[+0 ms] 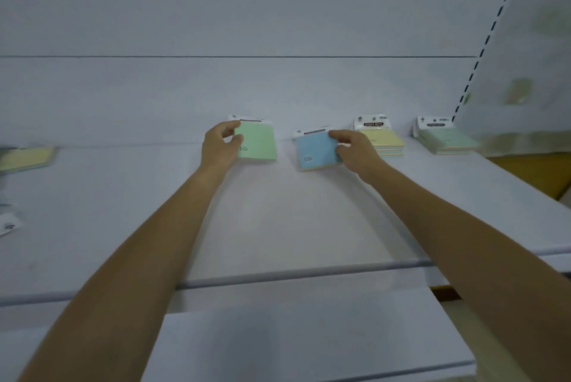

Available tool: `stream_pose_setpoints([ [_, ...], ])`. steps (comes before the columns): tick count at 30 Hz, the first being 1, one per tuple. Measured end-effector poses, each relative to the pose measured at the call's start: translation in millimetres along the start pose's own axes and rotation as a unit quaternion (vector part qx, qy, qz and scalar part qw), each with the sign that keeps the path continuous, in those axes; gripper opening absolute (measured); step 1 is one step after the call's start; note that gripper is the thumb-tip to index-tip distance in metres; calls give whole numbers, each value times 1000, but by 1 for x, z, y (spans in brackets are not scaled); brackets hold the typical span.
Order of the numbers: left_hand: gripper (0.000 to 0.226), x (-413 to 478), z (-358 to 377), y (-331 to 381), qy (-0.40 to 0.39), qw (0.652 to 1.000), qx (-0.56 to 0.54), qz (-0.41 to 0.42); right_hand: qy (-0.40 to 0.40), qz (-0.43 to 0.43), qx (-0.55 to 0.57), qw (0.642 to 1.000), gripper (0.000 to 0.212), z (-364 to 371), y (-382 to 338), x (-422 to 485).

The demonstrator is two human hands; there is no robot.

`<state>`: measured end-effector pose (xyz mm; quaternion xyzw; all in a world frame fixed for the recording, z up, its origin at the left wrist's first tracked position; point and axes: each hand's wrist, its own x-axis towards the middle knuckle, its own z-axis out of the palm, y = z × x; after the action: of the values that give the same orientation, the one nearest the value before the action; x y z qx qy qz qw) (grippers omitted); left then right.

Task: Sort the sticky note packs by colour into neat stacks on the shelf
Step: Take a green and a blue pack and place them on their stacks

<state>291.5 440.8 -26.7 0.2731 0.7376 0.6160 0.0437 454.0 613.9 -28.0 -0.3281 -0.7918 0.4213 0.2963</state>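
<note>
- Green square paper pack [258,140]: left hand [220,147] grips it, left of yellow stack [383,140]
- Blue square paper pack [318,150]: right hand [352,147] grips it beside that stack, probably separating colours

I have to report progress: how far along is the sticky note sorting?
Seemingly done: a yellow stack and a green stack sit at the right of the shelf. In hand: the left hand grips a green pack, the right hand grips a blue pack. Left: both need placing, no blue stack shows yet, and a yellow pack lies apart at the far left.
</note>
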Motion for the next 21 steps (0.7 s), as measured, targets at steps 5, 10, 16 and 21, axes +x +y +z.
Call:
stream_pose_setpoints([
  [5, 32, 15, 2, -24, 19, 999, 30, 2, -4, 8, -32, 999, 44, 25, 3, 19],
  [10, 32, 20, 8, -30, 29, 999, 35, 9, 2, -22, -106, 994, 43, 33, 12, 29],
  [16, 32, 18, 13, -29, 21, 998, 47, 31, -41, -46, -234, 970, 40, 37, 16, 31],
  [21, 33, 14, 13, -25, 16, 998, 48, 33, -42, -66, -254, 964, 37, 38, 15, 29],
])
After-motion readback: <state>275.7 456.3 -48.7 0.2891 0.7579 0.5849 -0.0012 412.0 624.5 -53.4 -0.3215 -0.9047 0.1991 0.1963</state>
